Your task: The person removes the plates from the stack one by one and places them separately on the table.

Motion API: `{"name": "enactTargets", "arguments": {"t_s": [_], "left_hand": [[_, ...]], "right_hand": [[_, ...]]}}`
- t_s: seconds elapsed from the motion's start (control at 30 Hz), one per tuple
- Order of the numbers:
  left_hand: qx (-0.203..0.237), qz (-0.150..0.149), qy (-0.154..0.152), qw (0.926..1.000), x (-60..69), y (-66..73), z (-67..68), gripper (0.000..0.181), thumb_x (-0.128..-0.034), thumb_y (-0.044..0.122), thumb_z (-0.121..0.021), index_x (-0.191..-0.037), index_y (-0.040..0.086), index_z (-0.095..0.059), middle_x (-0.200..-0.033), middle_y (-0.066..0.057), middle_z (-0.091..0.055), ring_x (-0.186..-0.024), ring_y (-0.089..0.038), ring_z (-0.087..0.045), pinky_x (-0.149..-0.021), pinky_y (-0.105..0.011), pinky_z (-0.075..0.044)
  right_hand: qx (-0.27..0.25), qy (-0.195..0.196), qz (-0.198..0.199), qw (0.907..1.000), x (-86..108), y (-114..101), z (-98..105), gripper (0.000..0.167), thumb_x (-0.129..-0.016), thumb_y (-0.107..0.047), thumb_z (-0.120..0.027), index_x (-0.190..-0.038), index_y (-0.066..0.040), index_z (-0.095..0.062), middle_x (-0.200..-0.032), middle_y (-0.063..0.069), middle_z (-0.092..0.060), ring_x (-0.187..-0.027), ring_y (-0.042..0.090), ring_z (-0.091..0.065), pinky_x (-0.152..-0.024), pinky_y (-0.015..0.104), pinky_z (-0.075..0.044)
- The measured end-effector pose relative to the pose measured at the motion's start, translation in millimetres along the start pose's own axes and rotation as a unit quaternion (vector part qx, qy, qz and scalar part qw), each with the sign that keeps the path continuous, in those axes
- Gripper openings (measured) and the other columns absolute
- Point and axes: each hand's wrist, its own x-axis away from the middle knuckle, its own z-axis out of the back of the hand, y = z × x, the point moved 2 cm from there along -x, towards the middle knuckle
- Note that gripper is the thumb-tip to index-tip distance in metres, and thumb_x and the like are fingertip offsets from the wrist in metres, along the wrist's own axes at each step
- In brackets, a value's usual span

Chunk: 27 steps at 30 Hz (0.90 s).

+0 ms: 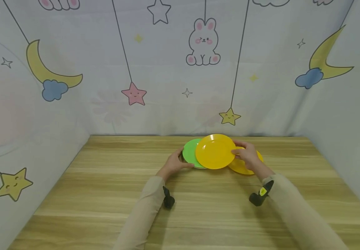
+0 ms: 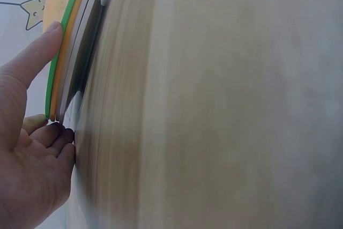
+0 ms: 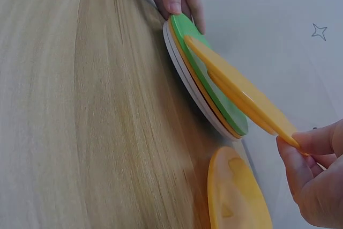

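Note:
My left hand (image 1: 174, 163) holds the left edge of a stack of plates, thumb on the rim and fingers at the edge below. A green plate (image 1: 189, 152) tops the stack. In the right wrist view, an orange plate (image 3: 187, 59) and pale plates (image 3: 179, 64) show as rims under it. My right hand (image 1: 247, 155) pinches the right rim of a yellow plate (image 1: 215, 151), thumb on top. That plate tilts above the green one, overlapping it; whether they touch I cannot tell. Another yellow plate (image 1: 242, 167) lies on the table below my right hand, partly hidden.
The wood-grain table (image 1: 105, 194) meets a back curtain (image 1: 161, 114) printed with stars, moons and a rabbit, just behind the plates. Similar cloth hangs at both sides. A small dark camera (image 1: 168, 198) is strapped on the left wrist, another camera (image 1: 258, 198) on the right.

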Motion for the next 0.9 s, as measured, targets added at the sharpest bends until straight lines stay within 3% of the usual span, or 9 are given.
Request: {"name": "enactTargets", "arguments": {"t_s": [0.9], "left_hand": [[0.000, -0.001, -0.001, 1.0000, -2.6, -2.9, -0.7, 0.096, -0.0687, 0.028, -0.080, -0.142, 0.002, -0.024, -0.146, -0.013, -0.027, -0.135, -0.026, -0.021, -0.111, -0.039, -0.019]], "right_hand": [[0.008, 0.026, -0.001, 0.9996, 17.0, -4, 38, 0.054, -0.089, 0.003, -0.050, -0.139, 0.002, -0.030, -0.139, 0.023, -0.030, -0.075, -0.003, -0.054, -0.074, 0.019, -0.052]]}}
